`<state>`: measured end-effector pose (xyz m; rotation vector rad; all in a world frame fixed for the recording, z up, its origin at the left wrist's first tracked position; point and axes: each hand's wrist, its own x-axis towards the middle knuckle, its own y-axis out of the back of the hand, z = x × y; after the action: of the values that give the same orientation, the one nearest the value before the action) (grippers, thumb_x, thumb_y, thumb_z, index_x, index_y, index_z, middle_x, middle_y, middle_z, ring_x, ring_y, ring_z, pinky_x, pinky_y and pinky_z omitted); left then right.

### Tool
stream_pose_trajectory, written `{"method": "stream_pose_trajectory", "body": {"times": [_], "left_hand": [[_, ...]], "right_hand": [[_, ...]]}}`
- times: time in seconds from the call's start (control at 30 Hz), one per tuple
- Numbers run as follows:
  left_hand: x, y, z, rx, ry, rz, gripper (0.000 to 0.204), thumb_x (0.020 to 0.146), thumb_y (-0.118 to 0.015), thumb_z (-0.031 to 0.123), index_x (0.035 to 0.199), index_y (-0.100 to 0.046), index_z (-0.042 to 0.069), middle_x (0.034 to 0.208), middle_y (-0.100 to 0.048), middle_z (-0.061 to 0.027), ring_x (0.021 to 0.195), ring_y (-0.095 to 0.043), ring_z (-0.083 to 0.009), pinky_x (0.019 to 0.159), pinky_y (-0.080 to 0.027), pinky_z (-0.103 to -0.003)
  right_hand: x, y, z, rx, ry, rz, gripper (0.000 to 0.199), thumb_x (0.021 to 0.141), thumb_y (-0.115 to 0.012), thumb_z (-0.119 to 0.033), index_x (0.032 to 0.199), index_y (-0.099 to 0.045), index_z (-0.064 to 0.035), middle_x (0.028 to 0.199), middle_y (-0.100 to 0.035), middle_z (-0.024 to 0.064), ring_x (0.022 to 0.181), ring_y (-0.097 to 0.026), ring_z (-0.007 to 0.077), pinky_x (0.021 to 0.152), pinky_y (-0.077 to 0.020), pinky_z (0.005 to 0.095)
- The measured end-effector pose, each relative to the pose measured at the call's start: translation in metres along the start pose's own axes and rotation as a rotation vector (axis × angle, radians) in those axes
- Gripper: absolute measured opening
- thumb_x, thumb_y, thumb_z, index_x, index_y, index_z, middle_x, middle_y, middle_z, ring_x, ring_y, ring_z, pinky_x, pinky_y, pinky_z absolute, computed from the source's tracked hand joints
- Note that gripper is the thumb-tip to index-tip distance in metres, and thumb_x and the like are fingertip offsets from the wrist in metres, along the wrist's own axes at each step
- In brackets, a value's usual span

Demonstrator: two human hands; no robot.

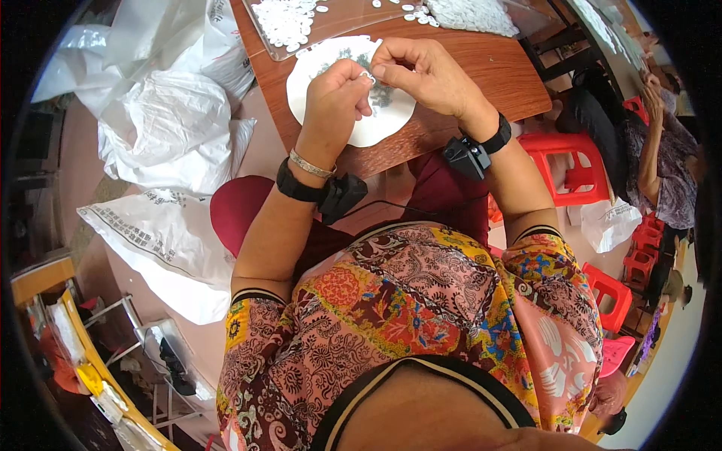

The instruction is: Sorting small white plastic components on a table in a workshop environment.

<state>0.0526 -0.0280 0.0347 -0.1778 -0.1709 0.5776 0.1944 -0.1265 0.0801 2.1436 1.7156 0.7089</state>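
So both hands are up close together over the near edge of the wooden table [496,68], right above a white plate [376,128] with a dark pattern in the middle. The left hand [335,101] is curled shut, fingertips pinched on a tiny white ring-shaped piece [366,76], and the right hand [421,71] comes in from the other side with its fingers bent and its fingertips touching the same piece. Holding it between two hands like that looks like a way to steady something too small for one hand, and keeping it over the plate means a dropped bit lands there instead of on the floor, I'd guess. Further back, toward the far edge of the table, a clear tray [278,45] holds a heap of small white round pieces [286,19], with another pile [470,13] near the far right side, all within easy reach. Each wrist has a black strapped device [338,197]. Big white plastic bags [165,128] sit on the floor off the table's left edge, red plastic stools [571,161] are off to the right, and another person [665,165] sits beyond them.
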Motion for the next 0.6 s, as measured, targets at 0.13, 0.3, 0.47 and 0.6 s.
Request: {"method": "stream_pose_trajectory", "body": {"times": [0.13, 0.3, 0.47, 0.6], "left_hand": [[-0.001, -0.001, -0.002, -0.012, 0.005, 0.011, 0.015, 0.084, -0.052, 0.015, 0.077, -0.056, 0.002, 0.058, -0.052, -0.0010, 0.052, -0.050, -0.0077, 0.048, -0.038, -0.020], [0.003, 0.004, 0.001, -0.007, 0.027, -0.012, 0.015, 0.084, -0.053, 0.015, 0.077, -0.056, 0.002, 0.058, -0.052, -0.0009, 0.052, -0.050, -0.0083, 0.049, -0.038, -0.020], [0.007, 0.021, 0.004, -0.178, 0.002, 0.071, 0.015, 0.086, -0.052, 0.013, 0.077, -0.056, 0.002, 0.061, -0.054, -0.0028, 0.055, -0.052, -0.0098, 0.051, -0.039, -0.021], [0.011, 0.034, 0.010, -0.285, -0.016, 0.114, 0.013, 0.088, -0.049, 0.011, 0.082, -0.055, 0.002, 0.064, -0.055, -0.0041, 0.054, -0.052, -0.0117, 0.052, -0.040, -0.022]], "right_hand": [[-0.001, -0.002, 0.000, -0.115, 0.016, 0.020, 0.015, 0.088, -0.057, -0.015, 0.081, -0.057, -0.0018, 0.071, -0.050, -0.0049, 0.067, -0.042, 0.0041, 0.059, -0.0358, 0.0202], [-0.001, 0.010, 0.005, -0.178, 0.016, 0.013, 0.016, 0.089, -0.056, -0.016, 0.085, -0.060, -0.0010, 0.072, -0.053, -0.0043, 0.069, -0.045, 0.0044, 0.061, -0.0389, 0.0206], [-0.013, 0.056, 0.045, -0.309, -0.072, 0.280, 0.018, 0.089, -0.059, -0.016, 0.094, -0.064, 0.0003, 0.080, -0.061, -0.0006, 0.075, -0.053, 0.0065, 0.068, -0.0451, 0.0234], [-0.039, 0.060, 0.064, -0.336, -0.127, 0.156, 0.017, 0.087, -0.062, -0.014, 0.095, -0.064, 0.0003, 0.081, -0.063, 0.0007, 0.076, -0.056, 0.0081, 0.070, -0.0461, 0.0239]]}}
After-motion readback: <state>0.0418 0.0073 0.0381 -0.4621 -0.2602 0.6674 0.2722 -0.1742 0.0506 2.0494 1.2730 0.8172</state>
